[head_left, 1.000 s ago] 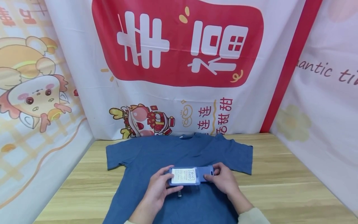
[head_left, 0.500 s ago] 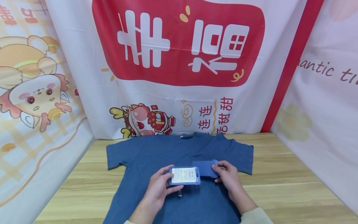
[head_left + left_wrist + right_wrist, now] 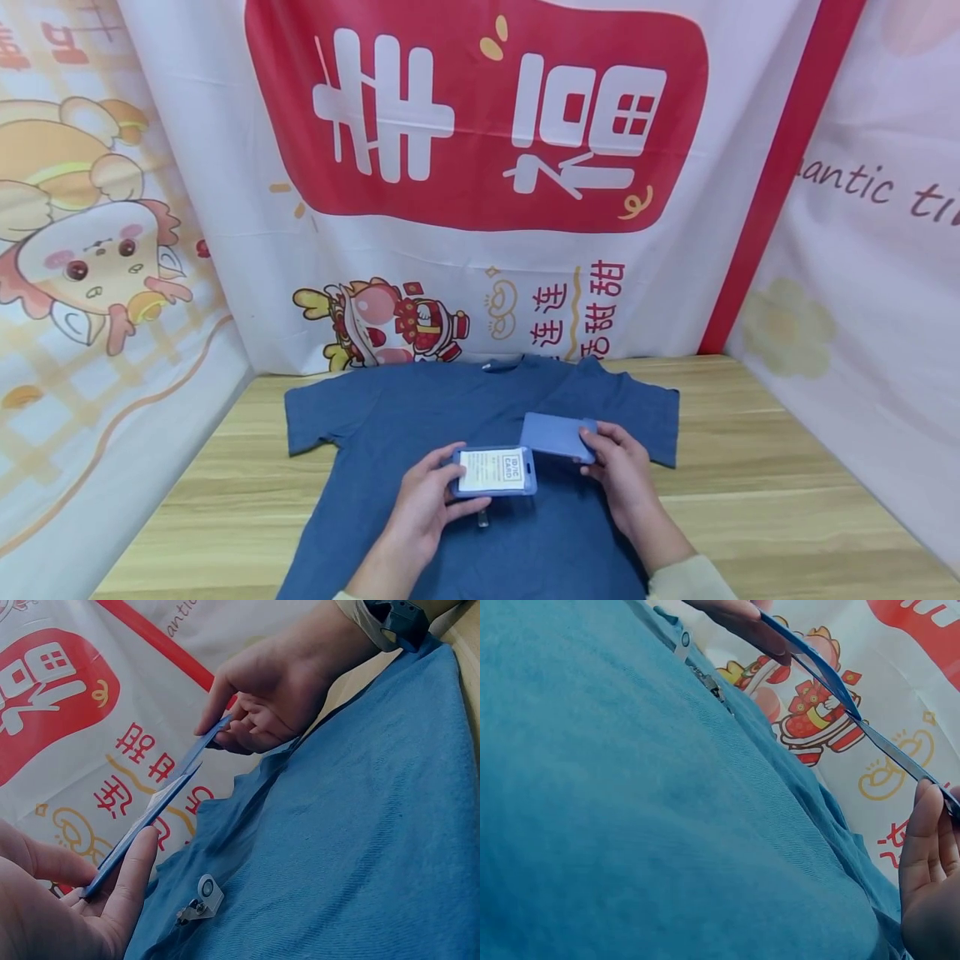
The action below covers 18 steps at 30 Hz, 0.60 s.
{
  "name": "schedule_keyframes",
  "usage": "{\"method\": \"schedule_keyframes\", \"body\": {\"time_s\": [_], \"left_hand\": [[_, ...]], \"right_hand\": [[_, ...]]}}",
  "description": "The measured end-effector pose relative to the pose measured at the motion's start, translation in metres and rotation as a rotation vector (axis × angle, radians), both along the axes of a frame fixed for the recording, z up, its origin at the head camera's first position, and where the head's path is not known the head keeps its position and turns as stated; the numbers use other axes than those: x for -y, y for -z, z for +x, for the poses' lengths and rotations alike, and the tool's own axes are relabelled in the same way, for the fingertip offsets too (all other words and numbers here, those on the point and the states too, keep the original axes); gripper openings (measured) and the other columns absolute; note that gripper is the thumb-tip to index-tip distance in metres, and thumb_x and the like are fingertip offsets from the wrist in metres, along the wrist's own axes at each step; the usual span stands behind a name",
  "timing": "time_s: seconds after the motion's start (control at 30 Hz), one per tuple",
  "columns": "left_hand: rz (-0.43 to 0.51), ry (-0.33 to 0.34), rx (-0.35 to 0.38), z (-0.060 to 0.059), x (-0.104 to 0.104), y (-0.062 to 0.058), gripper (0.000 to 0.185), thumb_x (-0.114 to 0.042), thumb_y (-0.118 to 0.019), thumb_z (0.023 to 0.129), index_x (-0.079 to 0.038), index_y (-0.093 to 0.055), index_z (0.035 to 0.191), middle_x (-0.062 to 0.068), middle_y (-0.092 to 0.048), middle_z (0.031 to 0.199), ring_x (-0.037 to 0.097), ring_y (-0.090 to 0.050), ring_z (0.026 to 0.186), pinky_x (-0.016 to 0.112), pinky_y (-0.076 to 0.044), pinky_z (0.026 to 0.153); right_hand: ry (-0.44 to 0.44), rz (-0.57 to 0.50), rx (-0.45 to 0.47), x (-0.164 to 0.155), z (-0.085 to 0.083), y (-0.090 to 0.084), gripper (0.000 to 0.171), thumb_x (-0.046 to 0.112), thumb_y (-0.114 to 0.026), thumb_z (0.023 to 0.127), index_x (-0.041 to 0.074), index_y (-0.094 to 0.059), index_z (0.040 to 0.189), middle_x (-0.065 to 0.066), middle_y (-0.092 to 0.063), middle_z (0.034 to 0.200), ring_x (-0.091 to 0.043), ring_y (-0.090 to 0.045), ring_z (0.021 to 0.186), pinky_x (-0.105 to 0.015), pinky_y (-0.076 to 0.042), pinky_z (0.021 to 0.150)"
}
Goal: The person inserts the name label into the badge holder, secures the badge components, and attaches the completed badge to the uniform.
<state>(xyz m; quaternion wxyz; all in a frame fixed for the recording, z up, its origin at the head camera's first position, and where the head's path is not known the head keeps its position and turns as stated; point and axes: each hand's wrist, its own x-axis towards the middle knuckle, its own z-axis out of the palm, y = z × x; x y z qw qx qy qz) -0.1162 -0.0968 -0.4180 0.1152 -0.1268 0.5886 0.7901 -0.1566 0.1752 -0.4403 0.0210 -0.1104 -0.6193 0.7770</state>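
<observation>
In the head view, my left hand (image 3: 422, 500) grips the left end of a blue ID card holder (image 3: 532, 482) with a white printed card insert (image 3: 487, 471). My right hand (image 3: 628, 479) pinches the right end of a flat blue cover (image 3: 555, 435). The cover sits above and to the right of the holder, its left corner close to the holder's upper right corner. Both pieces appear edge-on in the left wrist view, above a blue T-shirt (image 3: 352, 825). A badge clip (image 3: 201, 901) with a clear strap and metal jaw lies on the shirt below the left hand.
The T-shirt (image 3: 442, 408) is spread over a wood-grain table (image 3: 757, 467). Printed white cloth (image 3: 660, 292) hangs behind the table, and more cloth lines the left and right sides. A dark watch (image 3: 405, 622) is on the right wrist.
The right hand has drawn the blue cover off the holder, up and to the right, and tilted it. The left hand and holder stay nearly in place.
</observation>
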Motion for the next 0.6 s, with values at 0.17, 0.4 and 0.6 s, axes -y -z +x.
{"method": "schedule_keyframes", "body": {"time_s": [0.17, 0.4, 0.6], "left_hand": [[-0.002, 0.0, -0.004, 0.0, 0.0, 0.0, 0.051, -0.004, -0.046, 0.111, -0.006, -0.044, 0.162, 0.034, -0.048, 0.157, 0.026, -0.073, 0.111, 0.048, -0.068, 0.093], [0.006, 0.001, -0.027, -0.001, 0.0, 0.003, 0.053, -0.003, -0.046, 0.11, -0.004, -0.043, 0.163, 0.035, -0.048, 0.157, 0.025, -0.073, 0.11, 0.048, -0.068, 0.092], [0.004, 0.0, -0.028, -0.001, -0.002, 0.004, 0.053, -0.003, -0.046, 0.11, -0.004, -0.042, 0.163, 0.035, -0.044, 0.16, 0.025, -0.072, 0.111, 0.047, -0.068, 0.091]], "right_hand": [[0.032, -0.07, -0.001, -0.002, 0.0, -0.001, 0.015, 0.015, -0.071, 0.103, 0.01, -0.059, 0.112, 0.005, -0.067, 0.088, -0.012, -0.07, 0.072, -0.023, -0.058, 0.066], [-0.006, -0.08, -0.005, -0.002, 0.001, -0.002, 0.016, 0.015, -0.071, 0.103, 0.009, -0.062, 0.115, 0.002, -0.068, 0.091, -0.013, -0.068, 0.071, -0.022, -0.058, 0.066], [-0.116, 0.033, -0.015, 0.007, 0.005, -0.002, 0.031, 0.019, -0.072, 0.103, 0.002, -0.062, 0.127, -0.003, -0.069, 0.099, -0.018, -0.068, 0.073, -0.024, -0.059, 0.066]]}}
